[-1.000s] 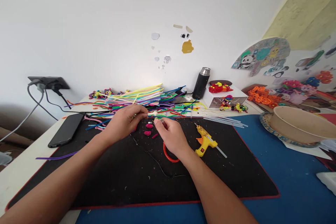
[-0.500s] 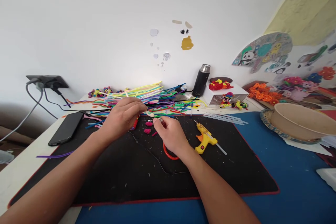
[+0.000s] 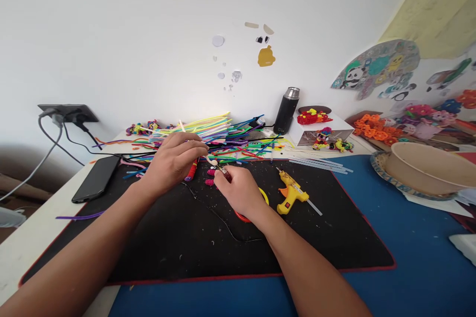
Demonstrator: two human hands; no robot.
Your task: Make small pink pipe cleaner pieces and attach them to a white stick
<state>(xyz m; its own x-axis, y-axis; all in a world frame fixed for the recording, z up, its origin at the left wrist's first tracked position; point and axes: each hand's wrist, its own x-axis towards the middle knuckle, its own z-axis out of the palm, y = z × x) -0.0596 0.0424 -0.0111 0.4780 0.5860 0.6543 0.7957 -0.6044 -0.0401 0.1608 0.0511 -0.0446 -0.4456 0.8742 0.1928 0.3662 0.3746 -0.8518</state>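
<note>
Over the back of the black mat [image 3: 167, 257], my left hand [image 3: 174, 158] pinches a cream pipe cleaner [image 3: 212, 161] with a small curled end. A pale length of it seems to rise behind the knuckles. My right hand [image 3: 240, 188] is closed around what looks like a small lighter [image 3: 224, 172] with a metal top, its head just below the curled end. I cannot make out a flame. Small magenta pieces [image 3: 209, 182] lie on the mat between the hands. A red wrapped piece [image 3: 191, 170] sits beside my left fingers. Red-and-yellow scissor-like handles [image 3: 264, 195] are partly hidden under my right hand.
A yellow glue gun [image 3: 292, 193] lies right of my right hand, near clear glue sticks [image 3: 320, 164]. Piled pipe cleaners [image 3: 208, 129] and a black flask [image 3: 286, 111] stand along the wall. A phone [image 3: 95, 179] rests at left; a beige bowl [image 3: 427, 168] at right.
My right hand has shifted slightly left, and more of the lighter's metal top shows, closer to the curled end. The left hand keeps its pinch. The view has tilted a little.
</note>
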